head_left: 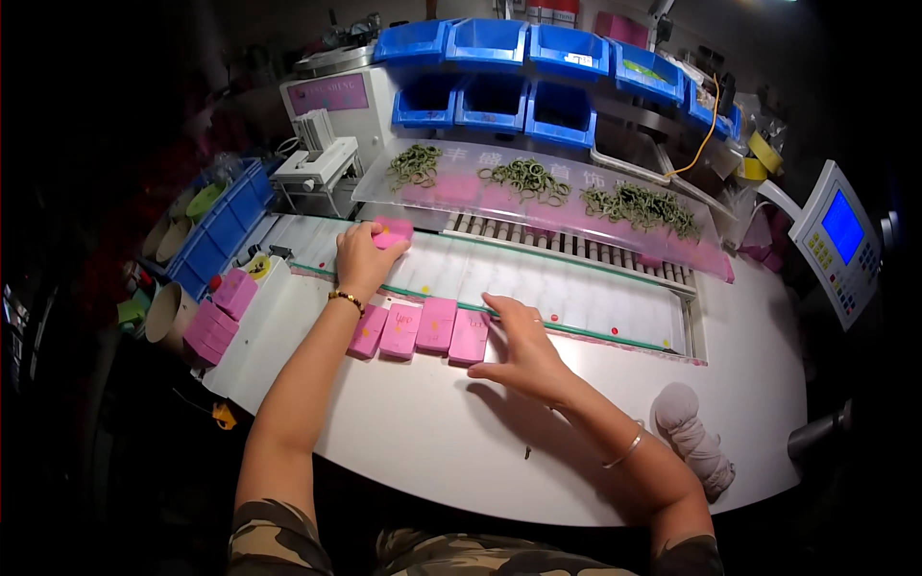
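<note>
Left hand (365,259): we see thumb and fingers closed about a pink rectangular block (392,233) near the far edge of a long white strip edged in green (595,305); whether block meets strip, we cannot tell.
Right hand (526,353): thumb and fingers spread wide, gripping nothing, around the near row's right end; contact we cannot confirm.
Near row: four pink slabs (436,324) side by side on the white curved bench (403,446), ends staggered.
Hazard, row: we judge that a bump from the right thumb could skew the slabs, which appear loose.
Hazard, held block: an uneven pinch, we judge, could let it twist or slip.
</note>
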The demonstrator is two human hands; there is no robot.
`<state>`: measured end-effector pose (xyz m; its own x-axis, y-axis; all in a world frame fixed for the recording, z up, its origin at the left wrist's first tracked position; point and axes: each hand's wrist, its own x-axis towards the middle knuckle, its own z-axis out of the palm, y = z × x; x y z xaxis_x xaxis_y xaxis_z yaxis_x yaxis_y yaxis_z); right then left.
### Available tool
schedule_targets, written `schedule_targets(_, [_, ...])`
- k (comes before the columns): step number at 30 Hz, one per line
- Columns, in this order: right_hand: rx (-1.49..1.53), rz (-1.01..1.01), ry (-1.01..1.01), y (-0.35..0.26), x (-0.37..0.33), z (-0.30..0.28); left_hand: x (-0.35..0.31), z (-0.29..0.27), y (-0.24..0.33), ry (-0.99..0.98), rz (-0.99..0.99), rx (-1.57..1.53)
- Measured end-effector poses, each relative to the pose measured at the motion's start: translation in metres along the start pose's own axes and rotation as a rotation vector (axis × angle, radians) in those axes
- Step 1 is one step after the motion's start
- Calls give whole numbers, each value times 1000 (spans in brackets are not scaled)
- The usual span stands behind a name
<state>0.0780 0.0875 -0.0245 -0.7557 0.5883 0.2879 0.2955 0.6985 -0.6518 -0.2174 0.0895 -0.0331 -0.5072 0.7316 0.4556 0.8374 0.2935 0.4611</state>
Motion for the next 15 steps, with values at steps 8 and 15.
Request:
schedule_targets(8, [38, 36, 23, 6, -3, 2, -32, -8, 46, 228, 396, -64])
schedule_targets(15, [21, -138, 289, -17, -48, -64, -99, -24, 132, -977, -271, -1444])
